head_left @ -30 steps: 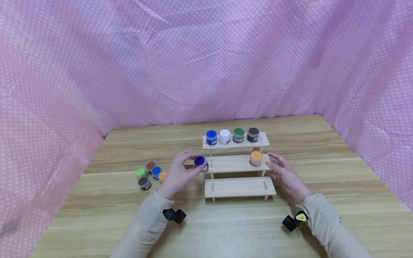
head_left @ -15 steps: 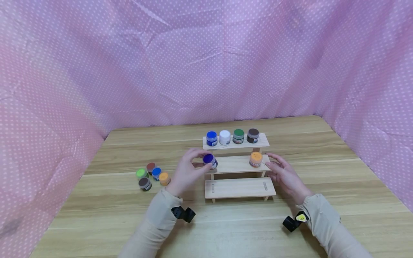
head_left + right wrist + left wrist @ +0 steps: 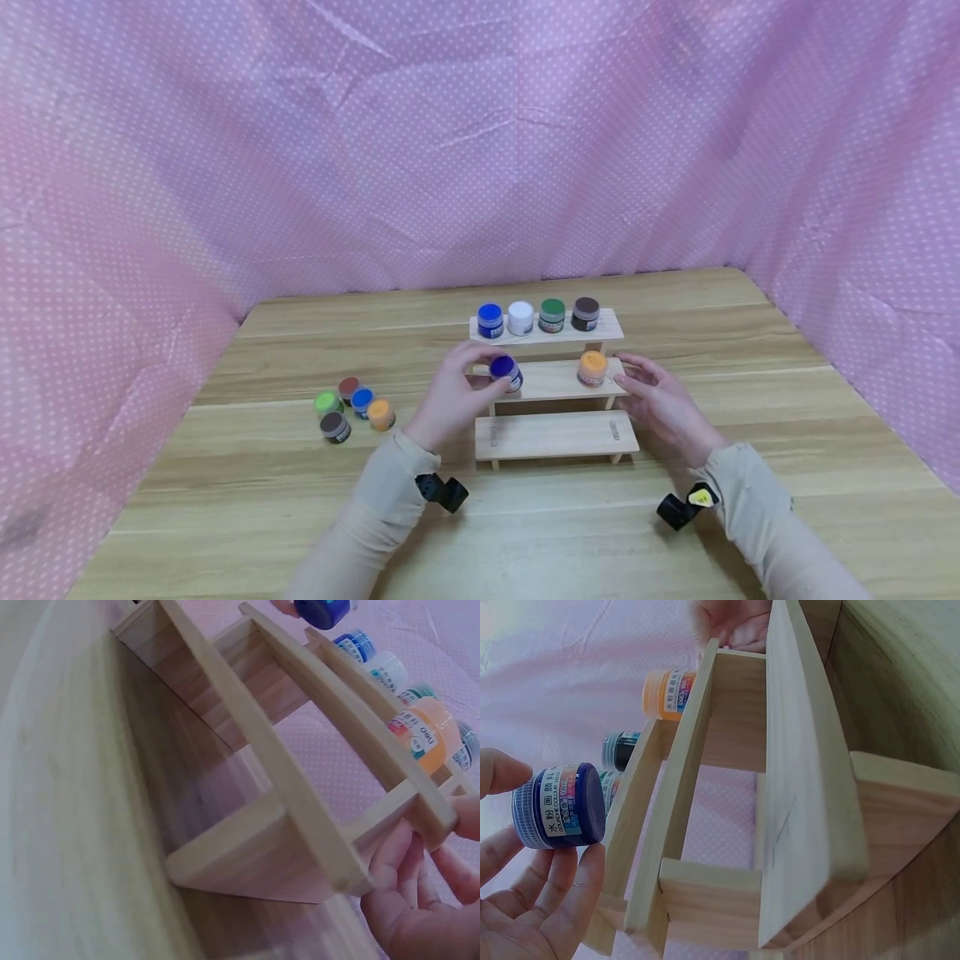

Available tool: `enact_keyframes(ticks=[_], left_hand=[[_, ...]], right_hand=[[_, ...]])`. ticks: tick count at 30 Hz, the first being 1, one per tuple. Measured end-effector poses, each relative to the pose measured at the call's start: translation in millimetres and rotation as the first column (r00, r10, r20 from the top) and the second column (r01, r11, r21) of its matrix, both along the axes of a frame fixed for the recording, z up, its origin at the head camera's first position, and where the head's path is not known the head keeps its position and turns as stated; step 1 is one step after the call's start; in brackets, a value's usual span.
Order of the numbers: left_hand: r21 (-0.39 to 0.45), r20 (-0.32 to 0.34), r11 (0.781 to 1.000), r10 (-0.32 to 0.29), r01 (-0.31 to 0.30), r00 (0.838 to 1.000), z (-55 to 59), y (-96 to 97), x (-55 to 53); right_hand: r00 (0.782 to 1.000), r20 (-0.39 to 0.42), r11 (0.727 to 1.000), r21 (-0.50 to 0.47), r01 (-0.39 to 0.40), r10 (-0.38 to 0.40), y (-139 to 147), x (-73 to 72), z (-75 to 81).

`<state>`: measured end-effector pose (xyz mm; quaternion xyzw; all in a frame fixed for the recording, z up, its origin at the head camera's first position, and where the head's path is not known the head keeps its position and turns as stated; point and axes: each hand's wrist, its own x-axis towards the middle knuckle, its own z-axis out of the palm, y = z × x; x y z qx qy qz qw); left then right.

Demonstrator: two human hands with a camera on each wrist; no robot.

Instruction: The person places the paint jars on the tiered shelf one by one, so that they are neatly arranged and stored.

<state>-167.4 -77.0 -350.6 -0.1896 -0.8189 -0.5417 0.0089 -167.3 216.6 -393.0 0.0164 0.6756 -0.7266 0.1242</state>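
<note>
Between thumb and fingers, my left hand (image 3: 453, 396) holds a dark blue gouache paint jar (image 3: 561, 806) over the left part of the middle tier of a wooden three-tier display stand (image 3: 555, 437). The jar's printed label shows in the left wrist view. My right hand (image 3: 667, 408) grips the right end of that middle tier, its thumb and fingers around the board's end (image 3: 435, 825) in the right wrist view. Close to the right hand, an orange paint jar (image 3: 592, 369) stands on the same tier.
Blue (image 3: 491, 321), white (image 3: 521, 318), green (image 3: 552, 316) and dark brown (image 3: 585, 314) jars line the top tier. Left of the stand, several jars cluster on the wooden table (image 3: 225, 500), among them an orange one (image 3: 381, 414). A pink dotted cloth (image 3: 480, 167) hangs behind.
My left hand has carried the dark blue jar rightward, from the middle tier's left end to further along it. The right hand keeps its grip on the stand.
</note>
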Motion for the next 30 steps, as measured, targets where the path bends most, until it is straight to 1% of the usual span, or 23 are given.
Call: enact_keyframes(ticks=[3,5,8,10,11,15,21,24,27,30], left_hand=[[-0.014,-0.011,1.0,-0.002,0.002,1.0,-0.3,1.3,-0.2],[-0.018,-0.02,1.0,-0.004,0.004,1.0,-0.6,2.2,-0.6],[-0.018,-0.018,1.0,-0.005,0.005,1.0,-0.2,3.7,-1.6],[-0.013,-0.022,1.0,-0.011,0.011,1.0,-0.7,5.0,-2.9],[-0.012,-0.024,1.0,-0.014,0.014,1.0,-1.0,5.7,-3.5],[-0.015,-0.028,1.0,-0.019,0.018,0.999,-2.2,8.8,-5.3],[-0.019,-0.037,1.0,-0.024,0.023,0.999,-2.7,15.3,-6.5],[-0.018,-0.046,0.999,-0.036,0.035,0.998,-3.7,18.7,-7.4],[-0.019,-0.044,0.999,-0.04,0.039,0.998,-5.1,21.4,-8.4],[-0.035,-0.031,0.999,-0.03,0.029,0.999,-5.7,24.5,-9.8]], right_hand=[[1.0,0.007,0.999,0.044,-0.016,0.015,0,-1.9,3.5],[0.999,0.004,0.993,0.113,-0.033,0.032,1,-3.3,6.2],[0.998,-0.009,0.972,0.225,-0.066,0.07,5,-6.8,10.4],[0.997,-0.011,0.949,0.306,-0.075,0.082,8,-9.7,13.3],[0.996,-0.012,0.942,0.324,-0.081,0.09,9,-11.3,14.7],[0.995,-0.003,0.927,0.364,-0.094,0.102,11,-15.2,18.3],[0.994,-0.002,0.935,0.341,-0.1,0.107,11,-15.8,21.8],[0.994,-0.006,0.929,0.356,-0.096,0.105,10,-15.5,22.5],[0.995,-0.008,0.916,0.391,-0.087,0.098,9,-14.8,23.5],[0.996,-0.01,0.904,0.421,-0.073,0.086,7,-14.0,24.7]])
